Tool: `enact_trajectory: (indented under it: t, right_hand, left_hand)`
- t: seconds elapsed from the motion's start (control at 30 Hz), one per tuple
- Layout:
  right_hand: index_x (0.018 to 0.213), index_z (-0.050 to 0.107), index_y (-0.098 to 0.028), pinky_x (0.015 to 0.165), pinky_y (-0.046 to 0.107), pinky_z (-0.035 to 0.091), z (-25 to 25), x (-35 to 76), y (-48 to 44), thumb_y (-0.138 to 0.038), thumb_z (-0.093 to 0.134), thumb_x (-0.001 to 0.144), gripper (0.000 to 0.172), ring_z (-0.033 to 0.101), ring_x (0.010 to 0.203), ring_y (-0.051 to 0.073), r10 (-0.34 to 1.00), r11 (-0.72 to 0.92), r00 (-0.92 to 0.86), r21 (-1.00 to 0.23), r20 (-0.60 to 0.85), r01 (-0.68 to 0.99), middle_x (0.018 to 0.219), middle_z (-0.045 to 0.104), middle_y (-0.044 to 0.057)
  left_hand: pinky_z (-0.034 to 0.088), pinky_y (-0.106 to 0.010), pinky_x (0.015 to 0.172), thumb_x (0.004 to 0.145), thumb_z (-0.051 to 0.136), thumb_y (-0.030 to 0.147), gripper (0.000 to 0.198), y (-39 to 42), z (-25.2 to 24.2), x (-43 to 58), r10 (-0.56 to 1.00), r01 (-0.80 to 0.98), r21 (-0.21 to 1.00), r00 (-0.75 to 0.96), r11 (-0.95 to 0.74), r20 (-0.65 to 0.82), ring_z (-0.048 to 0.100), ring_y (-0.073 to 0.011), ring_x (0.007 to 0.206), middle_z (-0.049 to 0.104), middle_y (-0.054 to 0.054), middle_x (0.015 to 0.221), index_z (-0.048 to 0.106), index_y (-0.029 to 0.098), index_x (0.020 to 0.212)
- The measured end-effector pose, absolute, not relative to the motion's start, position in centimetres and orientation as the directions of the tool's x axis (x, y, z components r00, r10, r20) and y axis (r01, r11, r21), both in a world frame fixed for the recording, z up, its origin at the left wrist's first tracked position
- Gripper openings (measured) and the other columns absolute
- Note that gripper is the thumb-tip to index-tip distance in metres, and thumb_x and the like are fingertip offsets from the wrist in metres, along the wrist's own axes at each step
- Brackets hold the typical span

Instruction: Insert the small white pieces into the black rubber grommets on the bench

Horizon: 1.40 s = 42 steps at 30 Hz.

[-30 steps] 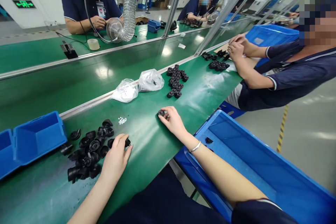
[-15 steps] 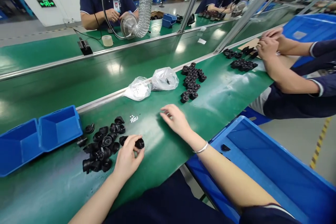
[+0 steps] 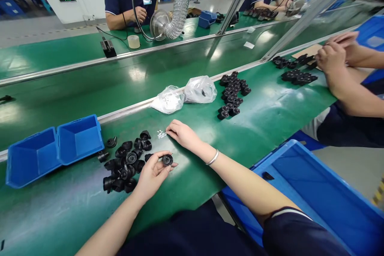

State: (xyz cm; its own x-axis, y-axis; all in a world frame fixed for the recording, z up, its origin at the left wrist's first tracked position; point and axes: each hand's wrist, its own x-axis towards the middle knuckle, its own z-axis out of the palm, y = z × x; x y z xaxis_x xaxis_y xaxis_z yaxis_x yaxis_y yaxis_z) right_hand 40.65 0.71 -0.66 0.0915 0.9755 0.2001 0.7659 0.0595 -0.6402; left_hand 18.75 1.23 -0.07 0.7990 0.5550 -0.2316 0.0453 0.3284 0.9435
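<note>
My left hand (image 3: pixel 153 174) grips a black round plastic part (image 3: pixel 167 160), its ringed open face turned up toward me. Just left of that hand lies a heap of similar black plastic parts (image 3: pixel 131 158). My right hand (image 3: pixel 181 133) reaches to the edge of a small pile of tiny white pieces (image 3: pixel 161 134). Its fingertips are pressed together on the table beside the pile; whether a piece is between them is hidden.
Two joined blue bins (image 3: pixel 79 138) stand at the left. Clear plastic bags (image 3: pixel 200 89) lie against the rail, beside grouped black parts (image 3: pixel 232 92). A large blue crate (image 3: pixel 300 184) sits at my right. A co-worker's hands (image 3: pixel 333 54) work at far right; other people sit across the line.
My right hand has moved left to the white pieces. My left hand has turned the black part so its open face shows. The view has shifted somewhat.
</note>
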Motion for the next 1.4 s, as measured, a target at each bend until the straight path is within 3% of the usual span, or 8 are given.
enact_trajectory:
  t: [0.2,0.33,0.43,0.63,1.17,1.3,1.4]
  right_hand:
    - [0.092,0.064,-0.017,0.079,0.029,0.048,-0.5,40.7,0.5,-0.016,0.057,0.095,0.008,0.058,0.082,0.017,0.981,0.067,0.066,-0.640,0.182,0.765,0.093,0.058,0.006]
    - [0.091,0.064,-0.017,0.076,0.029,0.047,-0.4,41.0,0.7,-0.016,0.058,0.094,0.007,0.058,0.080,0.017,0.985,0.077,0.042,-0.645,0.166,0.760,0.092,0.058,0.005]
    - [0.089,0.064,-0.017,0.074,0.028,0.047,-0.3,41.3,0.7,-0.014,0.059,0.093,0.007,0.058,0.079,0.017,0.988,0.087,0.019,-0.648,0.155,0.757,0.091,0.059,0.005]
    - [0.086,0.065,-0.017,0.071,0.028,0.046,-0.4,41.6,0.9,-0.013,0.062,0.090,0.007,0.059,0.075,0.016,0.990,0.083,0.012,-0.650,0.141,0.756,0.085,0.060,0.004]
    - [0.077,0.066,-0.016,0.063,0.025,0.044,-0.5,41.7,1.5,-0.010,0.068,0.084,0.010,0.056,0.067,0.013,0.989,0.047,0.060,-0.678,0.133,0.734,0.077,0.061,0.002]
    - [0.081,0.066,-0.017,0.063,0.025,0.045,2.1,40.0,-1.3,-0.014,0.063,0.090,0.010,0.056,0.068,0.013,0.972,0.074,0.106,-0.701,0.210,0.709,0.077,0.061,0.002]
    - [0.088,0.064,-0.018,0.067,0.026,0.048,3.2,37.5,-4.9,-0.016,0.059,0.094,0.008,0.058,0.074,0.014,0.960,0.178,0.040,-0.716,0.277,0.675,0.080,0.060,0.003]
  left_hand:
    - [0.056,-0.028,0.072,0.082,0.070,0.032,0.042,1.5,-0.1,19.1,0.570,0.116,0.925,0.757,0.362,-0.318,0.069,-0.0154,0.081,0.064,-0.011,0.120,0.052,0.021,0.118]
    - [0.054,-0.025,0.064,0.082,0.069,0.030,0.040,1.3,-0.4,19.1,0.595,0.141,0.934,0.738,0.327,-0.319,0.067,-0.0130,0.073,0.067,-0.008,0.108,0.051,0.020,0.116]
    - [0.056,-0.028,0.069,0.083,0.068,0.030,0.037,1.1,-0.5,19.1,0.581,0.141,0.933,0.749,0.330,-0.319,0.071,-0.0170,0.080,0.068,-0.006,0.103,0.051,0.020,0.115]
    - [0.056,-0.038,0.090,0.085,0.066,0.030,0.036,1.0,-0.5,19.0,0.562,0.128,0.933,0.767,0.337,-0.308,0.072,-0.0236,0.099,0.065,-0.010,0.119,0.050,0.021,0.116]
    - [0.056,-0.041,0.094,0.088,0.062,0.026,0.039,1.0,-1.7,18.6,0.580,0.148,0.969,0.779,0.199,-0.238,0.071,-0.0260,0.104,0.063,-0.011,0.119,0.052,0.021,0.126]
    - [0.057,-0.039,0.094,0.088,0.061,0.024,0.038,0.9,-1.7,18.7,0.598,0.126,0.978,0.776,0.167,-0.202,0.072,-0.0230,0.101,0.059,-0.011,0.122,0.053,0.021,0.125]
    - [0.059,-0.035,0.089,0.086,0.062,0.022,0.036,0.9,-1.3,18.8,0.637,0.152,0.986,0.754,0.069,-0.161,0.071,-0.0194,0.098,0.057,-0.010,0.122,0.056,0.021,0.122]
